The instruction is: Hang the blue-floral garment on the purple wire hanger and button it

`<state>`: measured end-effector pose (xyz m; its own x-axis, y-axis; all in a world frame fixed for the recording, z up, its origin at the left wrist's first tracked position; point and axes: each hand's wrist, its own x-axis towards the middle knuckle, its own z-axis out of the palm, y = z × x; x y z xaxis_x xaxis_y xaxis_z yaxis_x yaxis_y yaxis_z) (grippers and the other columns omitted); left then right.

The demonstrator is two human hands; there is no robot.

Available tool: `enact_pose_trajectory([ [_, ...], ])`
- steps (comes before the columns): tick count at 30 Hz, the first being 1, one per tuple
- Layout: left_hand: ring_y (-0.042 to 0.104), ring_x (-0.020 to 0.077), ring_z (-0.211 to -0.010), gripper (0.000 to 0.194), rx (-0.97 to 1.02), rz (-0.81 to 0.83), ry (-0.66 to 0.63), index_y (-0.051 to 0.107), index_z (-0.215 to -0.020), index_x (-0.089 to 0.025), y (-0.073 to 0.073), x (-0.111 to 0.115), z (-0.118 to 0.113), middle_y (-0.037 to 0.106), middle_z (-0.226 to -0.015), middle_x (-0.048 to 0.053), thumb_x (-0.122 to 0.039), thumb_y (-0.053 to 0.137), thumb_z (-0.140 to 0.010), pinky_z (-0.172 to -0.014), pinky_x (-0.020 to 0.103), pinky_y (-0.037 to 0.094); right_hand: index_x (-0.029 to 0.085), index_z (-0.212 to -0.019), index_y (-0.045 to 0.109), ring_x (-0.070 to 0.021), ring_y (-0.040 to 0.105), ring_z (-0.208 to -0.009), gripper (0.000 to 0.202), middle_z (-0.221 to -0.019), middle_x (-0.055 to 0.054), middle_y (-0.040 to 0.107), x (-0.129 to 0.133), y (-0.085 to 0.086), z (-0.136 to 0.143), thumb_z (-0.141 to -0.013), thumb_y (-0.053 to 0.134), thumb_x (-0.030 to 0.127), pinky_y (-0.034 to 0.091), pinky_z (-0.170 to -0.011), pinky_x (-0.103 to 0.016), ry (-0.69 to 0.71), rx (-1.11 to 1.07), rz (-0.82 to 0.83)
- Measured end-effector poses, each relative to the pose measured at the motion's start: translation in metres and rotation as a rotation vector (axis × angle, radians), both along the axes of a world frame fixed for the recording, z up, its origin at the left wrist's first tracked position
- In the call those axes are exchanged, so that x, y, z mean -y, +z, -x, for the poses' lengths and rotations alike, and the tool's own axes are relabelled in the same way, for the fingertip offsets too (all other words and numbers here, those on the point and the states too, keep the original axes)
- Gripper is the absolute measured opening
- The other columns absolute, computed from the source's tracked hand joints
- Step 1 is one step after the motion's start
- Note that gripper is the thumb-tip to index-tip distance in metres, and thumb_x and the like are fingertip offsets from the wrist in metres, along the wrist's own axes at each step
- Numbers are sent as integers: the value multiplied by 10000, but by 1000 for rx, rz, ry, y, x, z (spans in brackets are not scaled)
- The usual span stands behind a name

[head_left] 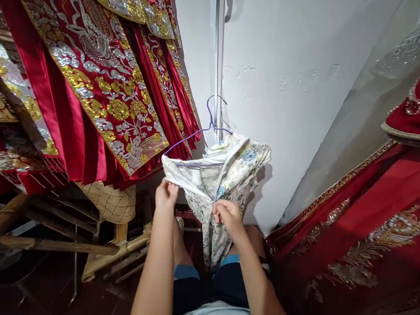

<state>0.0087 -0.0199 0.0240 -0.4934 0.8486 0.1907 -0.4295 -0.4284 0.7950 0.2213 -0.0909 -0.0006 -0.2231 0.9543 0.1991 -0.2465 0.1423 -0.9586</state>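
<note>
A white floral garment [211, 182] hangs in front of me on a thin purple wire hanger [187, 139], whose hook stands by a metal strip on the wall. My left hand [167, 194] pinches the garment's left edge, just below the hanger's left end. Lower and to the right, my right hand [228, 213] has its fingers closed on the front opening of the cloth. The right side of the garment lies bunched over the hanger, and its lower part drops between my legs.
Red embroidered costumes [118, 109] with gold and silver sequins hang at the left. Below them stands a bamboo chair [60, 246]. A pale wall [276, 50] is straight ahead. More red beaded cloth [373, 232] hangs at the right, partly behind clear plastic.
</note>
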Motion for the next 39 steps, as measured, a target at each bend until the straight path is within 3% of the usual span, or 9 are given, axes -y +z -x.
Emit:
enact_pose_trajectory([
  [7,621,174,-746,142,-329,203,-15,626,-692,-168,-47,43,-52,646,-694,19,-287,672,-753,-804,296,497,194,-553,560,-89,368,-406,213,-415,38,459,9,-6,-39,-739,488,268,251,-454,-228,-21,46,25],
  [12,587,195,-798,271,-642,118,-172,648,-759,-170,-30,74,-71,649,-786,32,-428,620,-839,-792,297,465,204,-532,519,-102,332,-434,241,-428,48,393,9,-12,-47,-766,493,258,262,-478,-246,68,221,7],
  [17,550,171,-784,300,-461,-62,-312,620,-829,-192,-2,96,-88,592,-846,35,-472,561,-919,-745,279,465,217,-657,551,-159,488,-615,276,-640,2,523,6,-15,-44,-848,559,417,406,-584,-269,-308,186,-100],
  [23,595,217,-934,266,-629,-116,-259,677,-826,-202,9,109,-105,635,-932,62,-431,586,-926,-885,333,481,292,-1167,616,-220,589,-1134,327,-1225,-47,626,19,-7,-27,-883,588,452,468,-961,-313,76,70,-45],
  [27,536,258,-1219,254,-717,-120,-197,688,-1074,-237,-4,104,-97,604,-1225,95,-418,590,-927,-1063,379,413,205,-997,663,-202,628,-861,246,-927,-28,678,14,2,-23,-758,684,261,497,-775,-296,185,185,-32],
  [30,506,262,-1291,421,-805,-44,-387,580,-1303,-275,-24,102,-80,577,-1340,83,-454,584,-922,-1097,368,387,171,-783,663,-158,573,-672,85,-718,-2,637,0,19,-32,-735,600,204,442,-622,-256,176,237,-146],
  [34,636,290,-962,402,-1076,132,-699,707,-939,-202,-46,99,-51,718,-1010,63,-560,527,-909,-859,343,494,189,-881,682,-164,584,-665,284,-746,-4,664,-30,51,-46,-654,524,124,438,-605,-249,-31,238,-356],
  [37,627,274,-767,460,-1308,229,-524,685,-753,-191,-44,91,-23,707,-801,52,-600,518,-882,-750,336,475,217,-1190,628,-189,630,-833,539,-1065,-55,702,-71,68,-48,-660,551,151,489,-750,-286,-231,221,-442],
  [39,632,284,-730,489,-1447,300,-398,677,-689,-196,-33,82,-2,693,-719,64,-623,514,-863,-746,348,471,215,-1114,657,-193,618,-914,438,-1122,-65,689,-101,72,-46,-690,549,199,475,-840,-299,-329,265,-449],
])
